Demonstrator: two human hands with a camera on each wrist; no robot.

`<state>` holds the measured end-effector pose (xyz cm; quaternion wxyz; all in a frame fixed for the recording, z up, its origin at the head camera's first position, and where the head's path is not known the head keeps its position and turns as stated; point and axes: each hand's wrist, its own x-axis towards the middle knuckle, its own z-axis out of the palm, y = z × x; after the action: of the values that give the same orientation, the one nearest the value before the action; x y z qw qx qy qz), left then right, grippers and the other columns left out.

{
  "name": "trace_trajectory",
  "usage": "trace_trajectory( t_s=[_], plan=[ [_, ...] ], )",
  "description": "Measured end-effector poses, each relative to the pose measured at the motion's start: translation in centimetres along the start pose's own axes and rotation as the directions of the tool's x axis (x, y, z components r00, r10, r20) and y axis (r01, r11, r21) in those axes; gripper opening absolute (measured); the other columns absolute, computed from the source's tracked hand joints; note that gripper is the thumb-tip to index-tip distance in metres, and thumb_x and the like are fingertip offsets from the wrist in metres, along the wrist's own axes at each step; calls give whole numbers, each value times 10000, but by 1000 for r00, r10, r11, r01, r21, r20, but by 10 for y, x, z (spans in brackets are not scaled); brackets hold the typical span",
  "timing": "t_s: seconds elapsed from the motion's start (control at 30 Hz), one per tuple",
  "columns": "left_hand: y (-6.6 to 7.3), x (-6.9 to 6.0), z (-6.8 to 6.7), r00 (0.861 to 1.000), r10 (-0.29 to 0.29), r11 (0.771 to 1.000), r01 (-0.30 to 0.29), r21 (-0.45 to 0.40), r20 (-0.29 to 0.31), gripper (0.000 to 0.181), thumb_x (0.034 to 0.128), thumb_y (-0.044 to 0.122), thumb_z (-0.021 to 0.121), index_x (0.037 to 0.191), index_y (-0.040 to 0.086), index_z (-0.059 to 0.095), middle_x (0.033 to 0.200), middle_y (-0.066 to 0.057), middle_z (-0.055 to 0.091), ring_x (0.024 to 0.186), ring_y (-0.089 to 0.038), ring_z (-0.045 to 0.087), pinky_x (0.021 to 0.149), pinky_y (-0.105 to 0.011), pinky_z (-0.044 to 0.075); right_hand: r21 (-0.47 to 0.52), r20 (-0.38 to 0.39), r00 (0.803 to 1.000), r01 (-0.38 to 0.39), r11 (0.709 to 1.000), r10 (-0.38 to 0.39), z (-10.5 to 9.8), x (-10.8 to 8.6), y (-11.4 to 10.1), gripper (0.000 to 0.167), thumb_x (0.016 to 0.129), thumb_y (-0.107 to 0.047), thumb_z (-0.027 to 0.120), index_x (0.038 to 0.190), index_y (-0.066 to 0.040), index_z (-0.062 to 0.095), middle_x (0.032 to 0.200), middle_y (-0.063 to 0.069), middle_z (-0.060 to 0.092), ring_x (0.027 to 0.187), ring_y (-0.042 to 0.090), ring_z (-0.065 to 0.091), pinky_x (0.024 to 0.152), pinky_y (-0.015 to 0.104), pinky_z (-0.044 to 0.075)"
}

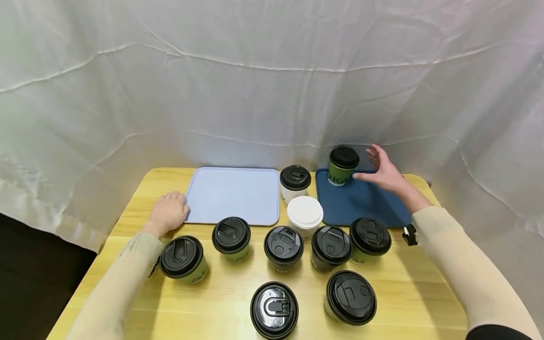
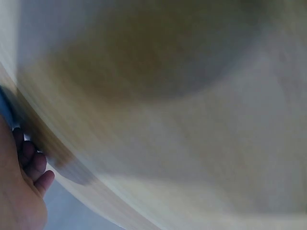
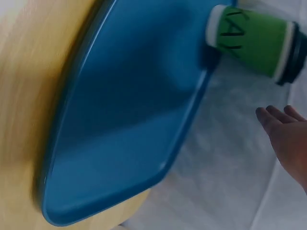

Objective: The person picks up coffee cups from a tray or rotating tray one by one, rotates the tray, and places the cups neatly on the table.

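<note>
A green paper cup (image 1: 340, 174) with a black lid stands upright on the back left part of the dark blue tray (image 1: 384, 208). Just right of this cup is my right hand (image 1: 384, 172), thumb and fingers spread apart and holding nothing. In the right wrist view a gap shows between the fingers (image 3: 274, 116) and the green cup (image 3: 252, 43). My left hand (image 1: 168, 211) rests at the left edge of the pale lavender tray (image 1: 233, 196), its fingers loosely curled. Part of that hand (image 2: 21, 187) shows in the left wrist view, with no object visible in it.
Between the trays stand a white cup with a black lid (image 1: 295, 182) and a white-lidded cup (image 1: 305, 213). Several black-lidded cups, among them a green one (image 1: 183, 259) and a dark one (image 1: 284, 248), stand nearer on the wooden table (image 1: 225, 302). A white curtain (image 1: 255, 104) hangs behind.
</note>
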<state>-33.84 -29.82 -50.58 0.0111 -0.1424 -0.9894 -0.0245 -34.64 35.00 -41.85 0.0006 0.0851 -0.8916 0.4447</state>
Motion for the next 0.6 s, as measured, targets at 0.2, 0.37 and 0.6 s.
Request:
trace_trajectory(
  t_s=[0.2,0.37,0.6],
  plan=[
    [-2,-6,4,1000,1,1000,-1,9,1,251,1019,207,389,1009,-4,523,1097,-230,568,1075,-429,547,989,-598,421,-16,66,996,-56,998,57,15,16,17,1186,936,-321,777,1640,-90,-150,1708,260,56,1555,498,112,1204,653,197],
    [-3,-7,8,1000,-3,1000,3,0,-21,248,1019,208,388,999,1,523,1097,-225,569,1080,-430,546,980,-595,418,-3,83,993,-81,997,81,23,23,22,1174,944,-319,762,1637,-79,-154,1693,303,22,1540,512,156,1198,644,228],
    [-3,-5,7,1000,-4,1000,4,11,-26,262,1024,214,380,1035,-1,531,1134,-230,575,1100,-426,544,1006,-593,414,26,72,994,-79,997,77,29,28,22,1143,950,-300,754,1639,-50,-124,1684,316,32,1528,515,188,1198,636,232]
  ],
)
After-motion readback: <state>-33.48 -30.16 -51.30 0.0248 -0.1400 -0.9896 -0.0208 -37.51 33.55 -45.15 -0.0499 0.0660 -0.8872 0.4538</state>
